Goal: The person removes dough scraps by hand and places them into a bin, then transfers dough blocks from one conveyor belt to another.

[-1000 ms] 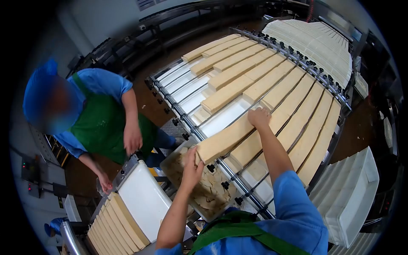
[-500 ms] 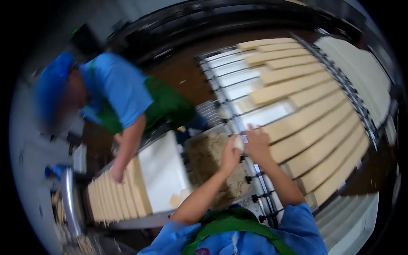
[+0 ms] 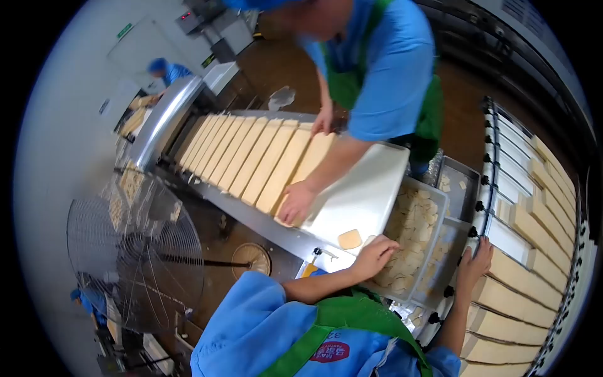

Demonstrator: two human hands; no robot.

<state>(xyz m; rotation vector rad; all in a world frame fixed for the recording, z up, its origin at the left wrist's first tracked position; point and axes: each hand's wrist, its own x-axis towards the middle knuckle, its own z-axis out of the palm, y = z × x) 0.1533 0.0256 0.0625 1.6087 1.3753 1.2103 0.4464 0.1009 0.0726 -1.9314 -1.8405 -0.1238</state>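
Note:
My left hand (image 3: 375, 258) is closed in a pinch at the near corner of the white tray (image 3: 358, 195). A small pale edge shows at its fingers, but what they hold is unclear. Beside it on the tray lies a small tan square piece (image 3: 350, 239). My right hand (image 3: 475, 261) rests on the side rail (image 3: 487, 210) of the right-hand rack, fingers stretched out. Long pale-yellow slabs (image 3: 512, 270) lie in rows past that rail. Between my hands stands a grey bin (image 3: 441, 217) holding pale broken scraps (image 3: 408, 242).
A co-worker's hands (image 3: 299, 202) touch a row of long slabs (image 3: 251, 157) on the belt table. A metal-hooded machine (image 3: 166, 122) stands at its far end. A wire-caged fan (image 3: 135, 264) is at left. Another person (image 3: 168, 70) is in the background.
My view has swung left toward the belt table. My left hand, earlier beside the right with a pale piece, is now at the tray corner. My right hand stays by the rail.

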